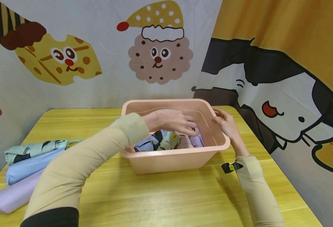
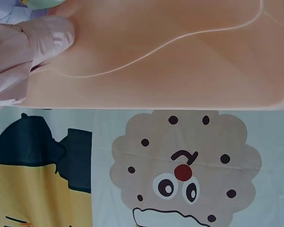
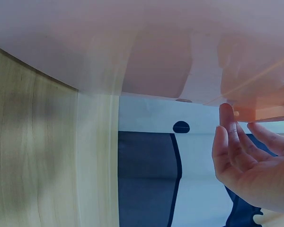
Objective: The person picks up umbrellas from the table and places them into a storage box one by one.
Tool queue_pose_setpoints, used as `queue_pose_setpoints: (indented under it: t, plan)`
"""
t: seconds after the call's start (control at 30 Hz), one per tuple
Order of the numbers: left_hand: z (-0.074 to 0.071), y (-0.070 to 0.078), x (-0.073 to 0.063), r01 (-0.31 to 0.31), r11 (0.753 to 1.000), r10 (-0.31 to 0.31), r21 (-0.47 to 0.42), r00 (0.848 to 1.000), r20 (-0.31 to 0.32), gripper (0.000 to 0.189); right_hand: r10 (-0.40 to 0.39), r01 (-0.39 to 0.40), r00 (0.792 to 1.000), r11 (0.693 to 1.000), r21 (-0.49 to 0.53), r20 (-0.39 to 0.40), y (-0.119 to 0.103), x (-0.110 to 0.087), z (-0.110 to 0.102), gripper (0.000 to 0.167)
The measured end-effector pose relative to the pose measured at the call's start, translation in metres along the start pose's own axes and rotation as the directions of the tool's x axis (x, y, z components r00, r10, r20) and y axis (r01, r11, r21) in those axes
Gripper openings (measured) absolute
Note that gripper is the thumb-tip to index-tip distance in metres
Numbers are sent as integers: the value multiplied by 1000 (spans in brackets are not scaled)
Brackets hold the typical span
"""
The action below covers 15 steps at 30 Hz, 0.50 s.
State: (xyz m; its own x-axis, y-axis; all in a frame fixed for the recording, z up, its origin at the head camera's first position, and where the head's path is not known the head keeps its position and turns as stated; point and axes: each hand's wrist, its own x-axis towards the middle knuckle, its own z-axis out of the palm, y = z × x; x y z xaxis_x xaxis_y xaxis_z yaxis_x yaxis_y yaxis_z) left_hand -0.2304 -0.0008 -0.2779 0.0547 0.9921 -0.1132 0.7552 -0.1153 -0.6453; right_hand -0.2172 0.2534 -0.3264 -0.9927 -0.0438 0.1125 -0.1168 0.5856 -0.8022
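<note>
A pink plastic bin (image 1: 166,160) stands on the table with several rolled umbrellas inside. Among them are a blue umbrella (image 1: 146,144), a pale green one (image 1: 167,140), a pink one (image 1: 184,142) and a purple one (image 1: 198,140). My left hand (image 1: 173,121) reaches into the bin, over the pink and purple umbrellas. Its thumb and palm side are hidden, so I cannot tell whether it grips one. Close up, the pink umbrella (image 2: 42,40) shows in the left wrist view. At the bin's right rim, my right hand (image 1: 226,124) rests with loosely bent, spread fingers (image 3: 234,144).
At the table's left side lie three more rolled umbrellas: green (image 1: 36,150), blue (image 1: 31,165) and purple (image 1: 16,192), the last two partly behind my left sleeve (image 1: 78,170). A wood-patterned table (image 1: 155,198) meets cartoon-printed curtains (image 1: 106,91) at the back and right.
</note>
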Motion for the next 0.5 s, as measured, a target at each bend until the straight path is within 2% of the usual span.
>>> queue_pose_setpoints:
  t: [0.3,0.5]
  plan:
    - [5,2,-2,2,1000,-2,-3,998,66,56,-19,19,1000,1000,-5,-5,1,0,0,50]
    - [6,1,-3,31,999,-30,-14,998,57,51,-30,30,999,999,-12,-12,2,1,1,50]
